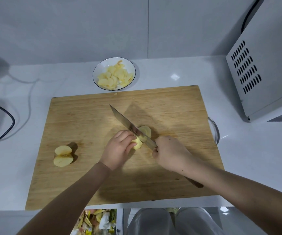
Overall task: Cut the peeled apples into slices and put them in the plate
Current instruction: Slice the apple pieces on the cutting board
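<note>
A peeled apple piece (137, 144) lies near the middle of the wooden cutting board (85, 119). My left hand (119, 149) grips it from the left with curled fingers. My right hand (168, 152) grips the handle of a knife (128, 123), whose blade rests in the apple piece. Cut slices (146, 130) lean just behind the blade. Another peeled apple chunk (63, 156) sits at the board's left side. A white plate (131, 67) behind the board holds several apple slices.
A white microwave (266, 65) stands at the right. Black and white cables (6, 116) run along the counter at the left. A metal handle (215, 131) sticks out at the board's right edge. A bin of peel scraps (97, 221) sits below the counter front.
</note>
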A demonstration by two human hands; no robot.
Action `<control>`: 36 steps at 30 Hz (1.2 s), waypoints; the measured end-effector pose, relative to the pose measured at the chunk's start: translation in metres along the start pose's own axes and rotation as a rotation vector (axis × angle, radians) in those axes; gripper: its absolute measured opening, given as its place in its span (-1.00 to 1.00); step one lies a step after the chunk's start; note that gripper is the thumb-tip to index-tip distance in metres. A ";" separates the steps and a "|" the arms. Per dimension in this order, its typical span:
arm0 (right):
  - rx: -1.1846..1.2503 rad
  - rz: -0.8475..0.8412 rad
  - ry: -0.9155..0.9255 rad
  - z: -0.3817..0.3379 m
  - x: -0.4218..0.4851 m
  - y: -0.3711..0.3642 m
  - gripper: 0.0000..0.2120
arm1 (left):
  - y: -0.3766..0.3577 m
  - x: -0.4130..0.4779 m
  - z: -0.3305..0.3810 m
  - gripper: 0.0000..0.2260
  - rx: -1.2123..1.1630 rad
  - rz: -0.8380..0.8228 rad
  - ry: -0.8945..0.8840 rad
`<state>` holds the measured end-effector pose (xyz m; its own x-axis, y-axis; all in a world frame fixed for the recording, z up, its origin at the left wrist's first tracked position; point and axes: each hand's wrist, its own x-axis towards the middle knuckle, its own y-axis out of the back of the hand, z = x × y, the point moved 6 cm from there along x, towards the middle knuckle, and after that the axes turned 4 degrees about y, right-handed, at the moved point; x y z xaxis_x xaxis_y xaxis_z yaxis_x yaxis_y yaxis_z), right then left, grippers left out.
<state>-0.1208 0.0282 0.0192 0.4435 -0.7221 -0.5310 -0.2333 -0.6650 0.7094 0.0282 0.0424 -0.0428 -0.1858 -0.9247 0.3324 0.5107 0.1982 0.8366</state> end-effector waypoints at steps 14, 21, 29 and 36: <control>0.064 0.037 -0.032 0.002 0.015 -0.013 -0.89 | -0.002 -0.003 -0.002 -0.80 -0.016 -0.009 0.002; 0.009 0.044 0.012 -0.002 0.000 -0.003 -0.87 | -0.004 -0.003 -0.003 -0.81 -0.016 -0.010 -0.001; 0.013 -0.011 0.003 -0.006 0.001 0.000 -0.90 | -0.003 -0.003 -0.003 -0.79 -0.015 -0.018 0.011; 0.036 0.032 -0.029 -0.002 0.026 -0.022 -0.86 | 0.000 -0.005 0.002 -0.83 -0.035 0.013 0.035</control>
<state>-0.1026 0.0248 -0.0090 0.4106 -0.7478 -0.5218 -0.2782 -0.6477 0.7093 0.0272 0.0481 -0.0435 -0.1492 -0.9330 0.3274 0.5424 0.1996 0.8160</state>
